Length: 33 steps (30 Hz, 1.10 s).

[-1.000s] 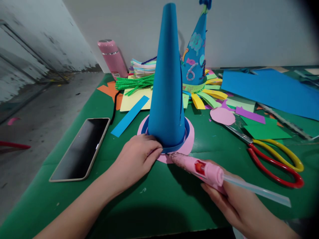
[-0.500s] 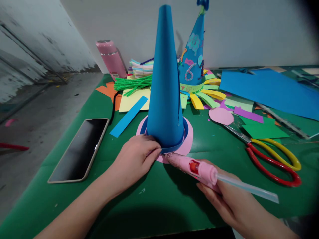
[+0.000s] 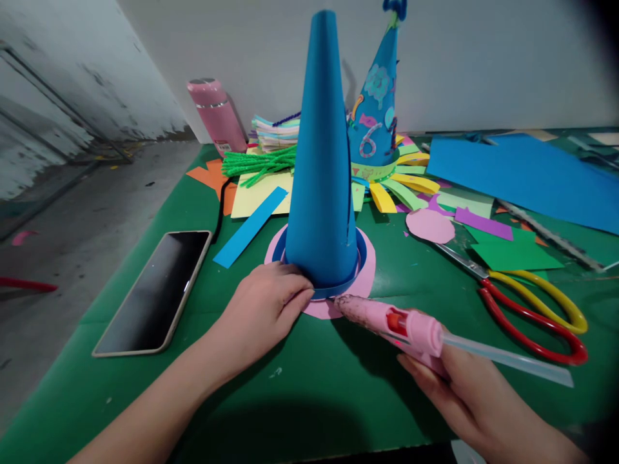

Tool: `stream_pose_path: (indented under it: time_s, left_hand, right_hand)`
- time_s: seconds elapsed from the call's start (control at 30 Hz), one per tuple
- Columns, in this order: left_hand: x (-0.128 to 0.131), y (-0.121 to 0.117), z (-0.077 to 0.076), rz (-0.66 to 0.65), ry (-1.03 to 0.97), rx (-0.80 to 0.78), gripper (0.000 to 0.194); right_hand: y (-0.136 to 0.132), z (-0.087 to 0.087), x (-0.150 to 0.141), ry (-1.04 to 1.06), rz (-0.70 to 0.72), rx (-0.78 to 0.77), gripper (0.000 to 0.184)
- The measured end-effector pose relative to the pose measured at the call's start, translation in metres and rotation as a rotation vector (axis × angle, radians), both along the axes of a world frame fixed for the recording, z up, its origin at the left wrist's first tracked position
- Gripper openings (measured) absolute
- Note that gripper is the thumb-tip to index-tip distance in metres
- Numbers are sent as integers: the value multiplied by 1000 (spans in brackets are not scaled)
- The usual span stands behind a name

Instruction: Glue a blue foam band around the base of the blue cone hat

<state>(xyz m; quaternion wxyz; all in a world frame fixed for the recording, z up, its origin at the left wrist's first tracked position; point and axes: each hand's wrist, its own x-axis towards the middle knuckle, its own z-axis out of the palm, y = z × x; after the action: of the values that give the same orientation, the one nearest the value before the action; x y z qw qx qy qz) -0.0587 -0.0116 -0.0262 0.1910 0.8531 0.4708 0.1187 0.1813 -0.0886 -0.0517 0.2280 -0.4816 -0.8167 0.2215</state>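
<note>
A tall blue paper cone (image 3: 322, 161) stands upright on a pink paper disc (image 3: 367, 274), with a blue paper band (image 3: 338, 290) round its base. My left hand (image 3: 264, 309) rests on the green table, its fingers pinched against the band at the cone's near left edge. My right hand (image 3: 476, 399) grips a pink glue gun (image 3: 391, 320) with a clear glue stick (image 3: 507, 361) sticking out behind. The gun's tip lies on the near rim of the pink disc, just right of my left fingertips.
A phone (image 3: 155, 290) lies at the left. Red and yellow scissors (image 3: 532, 306) lie at the right. Behind stand a decorated blue party hat (image 3: 377, 109), a pink bottle (image 3: 217, 116), green pipe cleaners (image 3: 258, 164), a blue sheet (image 3: 527, 174) and paper scraps.
The glue gun's tip slid left along the disc's near rim, then back right and a little away from my left fingers. My left hand and the cone stayed put.
</note>
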Motion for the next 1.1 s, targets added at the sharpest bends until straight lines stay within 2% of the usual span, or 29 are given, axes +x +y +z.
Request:
stream_pose_path:
  time_s: [0.73, 1.1]
  left_hand:
    - [0, 1, 0, -7, 7, -11, 22]
    - [0, 1, 0, -7, 5, -10, 23]
  right_hand:
    - [-2, 2, 13, -28, -62, 103, 13]
    - [-6, -7, 20, -12, -104, -3, 18]
